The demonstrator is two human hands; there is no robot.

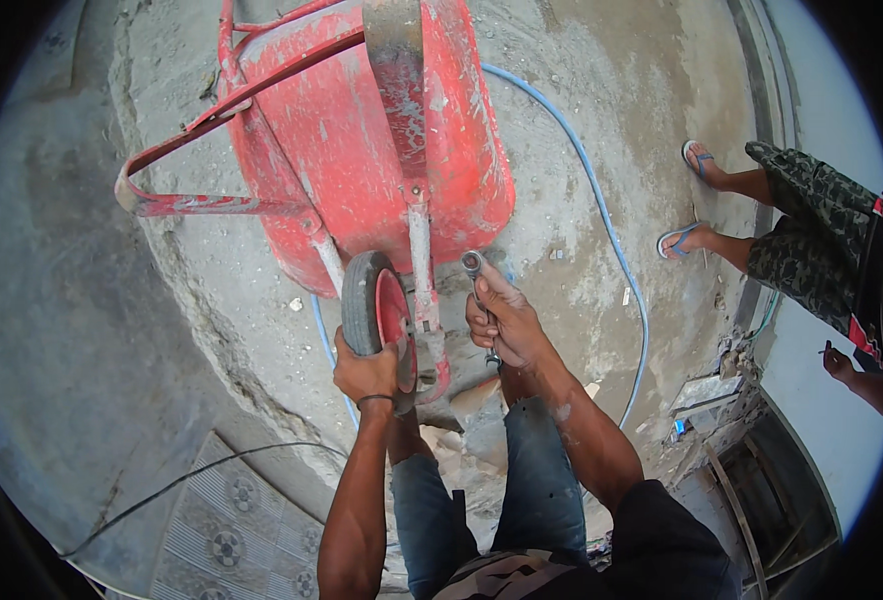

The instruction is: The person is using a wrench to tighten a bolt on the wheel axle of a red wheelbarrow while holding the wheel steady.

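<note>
At the centre, the left hand (pixel 366 376) clasps the wheel (pixel 360 305) of the overturned wheelbarrow (pixel 311 150), while the right hand (pixel 509 326) wraps around a wrench (pixel 473 264). A loose hold could let the wheel turn and the wrench slip; open concrete (pixel 556 340) lies right, edged by the blue hose (pixel 601 205).

Bright, diffuse daylight falls evenly around the fingers of the left hand (pixel 366 375) and right hand (pixel 509 330), with soft shadows and fairly crisp detail. Far right of the fingers, the pale wall (pixel 796 355) looks brightest; lower right of them, an opening (pixel 786 485) sinks into gloom. Farthest from the fingers, straight edges bow and detail softens toward a black rim
</note>
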